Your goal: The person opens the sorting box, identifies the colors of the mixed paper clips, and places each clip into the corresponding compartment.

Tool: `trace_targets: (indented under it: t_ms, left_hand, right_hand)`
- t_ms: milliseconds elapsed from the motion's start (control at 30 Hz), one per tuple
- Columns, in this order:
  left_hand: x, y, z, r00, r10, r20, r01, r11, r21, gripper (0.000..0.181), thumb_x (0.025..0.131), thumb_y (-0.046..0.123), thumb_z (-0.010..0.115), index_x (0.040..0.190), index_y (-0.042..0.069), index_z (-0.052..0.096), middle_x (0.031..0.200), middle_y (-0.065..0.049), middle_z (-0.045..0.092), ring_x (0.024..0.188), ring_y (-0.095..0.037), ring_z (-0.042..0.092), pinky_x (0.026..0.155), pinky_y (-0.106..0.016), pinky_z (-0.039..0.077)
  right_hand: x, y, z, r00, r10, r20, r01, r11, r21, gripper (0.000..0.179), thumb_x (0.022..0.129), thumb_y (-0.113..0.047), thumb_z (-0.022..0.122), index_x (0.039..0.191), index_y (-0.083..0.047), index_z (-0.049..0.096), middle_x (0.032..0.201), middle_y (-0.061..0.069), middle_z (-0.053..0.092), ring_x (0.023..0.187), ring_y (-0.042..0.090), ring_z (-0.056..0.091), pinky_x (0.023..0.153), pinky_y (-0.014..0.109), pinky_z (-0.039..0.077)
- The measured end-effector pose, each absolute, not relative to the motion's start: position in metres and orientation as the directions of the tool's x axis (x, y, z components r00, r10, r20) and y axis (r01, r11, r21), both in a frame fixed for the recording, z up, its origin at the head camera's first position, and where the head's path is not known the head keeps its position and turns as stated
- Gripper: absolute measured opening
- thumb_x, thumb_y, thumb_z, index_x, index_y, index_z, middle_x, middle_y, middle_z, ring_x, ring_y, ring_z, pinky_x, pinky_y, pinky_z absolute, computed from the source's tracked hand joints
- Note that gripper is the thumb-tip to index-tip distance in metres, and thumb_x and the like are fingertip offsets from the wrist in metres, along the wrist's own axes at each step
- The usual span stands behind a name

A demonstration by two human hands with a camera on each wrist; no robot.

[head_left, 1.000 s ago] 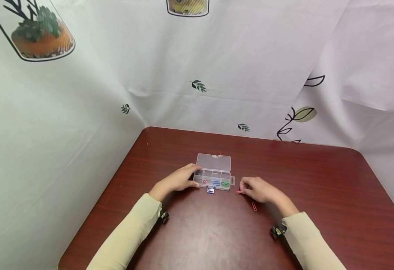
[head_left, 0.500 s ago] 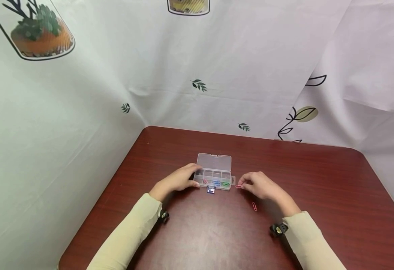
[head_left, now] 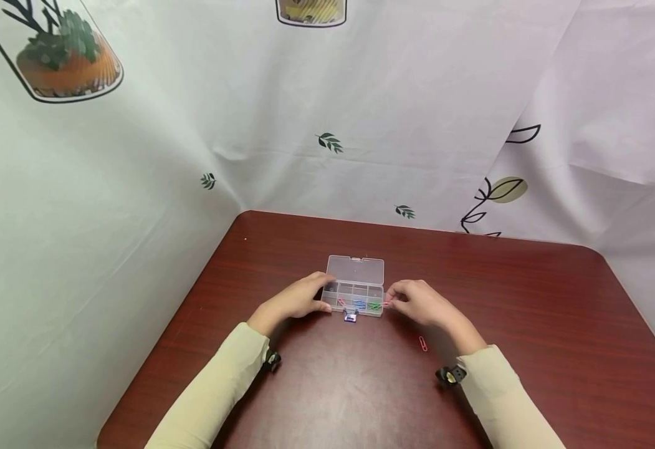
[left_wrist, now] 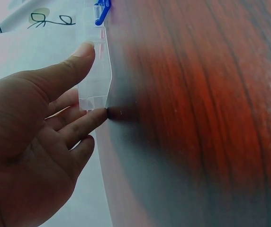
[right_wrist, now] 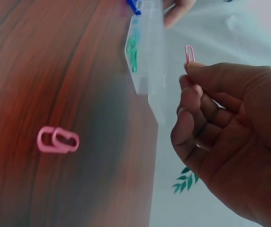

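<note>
A clear compartment box (head_left: 352, 290) stands on the table with its lid (head_left: 355, 271) raised at the back and its blue latch (head_left: 350, 316) hanging in front. Its front compartments contain a pink paper clip (head_left: 341, 302), blue paper clips (head_left: 359, 305) and green paper clips (head_left: 374, 306). My left hand (head_left: 300, 298) grips the box's left end, thumb at the front corner and fingers at the end and behind. Between thumb and fingertips, my right hand (head_left: 425, 304) pinches a pink paper clip (right_wrist: 189, 53) at the box's right end, above the green clips' side.
Another pink paper clip (right_wrist: 57, 140) lies on the dark red wooden table (head_left: 327, 386), in front of my right hand. White printed cloth (head_left: 406, 125) hangs behind and to the left of the table. A black strapped camera (head_left: 450, 375) sits on my right wrist.
My right hand has carried the pinched pink paper clip left and slightly away from me, up to the box's right end. My left hand and the box have stayed in place.
</note>
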State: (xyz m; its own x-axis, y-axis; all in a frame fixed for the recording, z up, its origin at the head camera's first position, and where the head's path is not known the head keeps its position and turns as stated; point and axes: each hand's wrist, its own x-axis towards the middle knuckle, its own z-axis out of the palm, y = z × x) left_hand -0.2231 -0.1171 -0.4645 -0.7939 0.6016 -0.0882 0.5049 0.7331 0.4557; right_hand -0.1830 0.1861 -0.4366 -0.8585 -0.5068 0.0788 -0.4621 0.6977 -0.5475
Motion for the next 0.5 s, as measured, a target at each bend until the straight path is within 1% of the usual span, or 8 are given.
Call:
trace_targets:
  t_ms: [133,300,500]
  left_hand:
    - [-0.223,-0.117,-0.464,-0.792,0.604,-0.087,0.507,0.732,0.456,0.068,0.09,0.026,0.078,0.146,0.003,0.048,0.144,-0.016,0.051,0.13,-0.029,0.053,0.112,-0.043,0.042]
    - [-0.223,-0.117,-0.464,-0.788,0.61,-0.082,0.515,0.727,0.454,0.067,0.09,0.026,0.078,0.146,0.003,0.048,0.143,-0.016,0.052,0.13,-0.028,0.053,0.112,-0.042,0.042]
    - [-0.222,-0.117,-0.463,-0.79,0.607,-0.087,0.509,0.728,0.459,0.067,0.091,0.025,0.078,0.146,0.003,0.048,0.143,-0.016,0.052,0.129,-0.028,0.054,0.111,-0.043,0.042]
  right_hand:
    - [-0.185,0.179,-0.435,-0.855,-0.51,0.097,-0.473,0.686,-0.553,0.009,0.092,-0.005,0.068,0.086,-0.012,0.071,0.078,-0.009,0.064,0.074,0.006,0.056,0.07,0.028,0.05]
    - [-0.188,0.171,-0.433,-0.853,-0.513,0.101,-0.478,0.686,-0.549,0.009,0.093,-0.005,0.067,0.088,-0.011,0.072,0.08,-0.008,0.065,0.075,0.006,0.057,0.071,0.028,0.05]
    - [-0.189,0.162,-0.43,-0.87,-0.488,0.072,-0.438,0.695,-0.57,0.008,0.095,-0.007,0.067,0.09,-0.01,0.072,0.081,-0.006,0.065,0.075,0.008,0.055,0.071,0.028,0.049]
